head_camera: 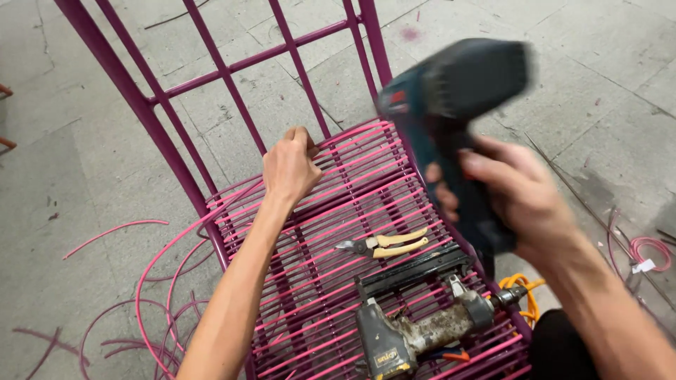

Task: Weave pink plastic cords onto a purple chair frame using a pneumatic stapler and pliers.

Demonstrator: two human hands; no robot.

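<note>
My left hand (pixel 290 167) rests on the back edge of the chair seat (pixel 310 281). Its fingers (pixel 301 135) are curled tight around a pink cord (pixel 345 137) at the topmost strand of the weave, pinching it where the seat meets the chair back (pixel 225 70).

My right hand (pixel 524 197) is raised above the right side of the seat. Its fingers (pixel 440 184) are wrapped fully around the handle of a dark blue-green drill (pixel 451 105), which is blurred. A small red patch shows on the drill's side near the front of the body; its detail cannot be made out.

The seat is a magenta metal frame strung with parallel pink cords. Lying on it:
- pruning shears (pixel 384 245) with cream handles, mid-seat, blades pointing left;
- a grimy air stapler (pixel 415 327) nearer to me, with its long black magazine pointing towards the right edge. A small yellow and black label sits on its butt end, and an orange hose (pixel 524 292) joins it at the right.

Loose pink cord (pixel 162 281) trails from the seat's left edge onto the tiled floor (pixel 84 183). A small coil of pink cord with a white tag (pixel 644 266) lies on the floor at far right.
</note>
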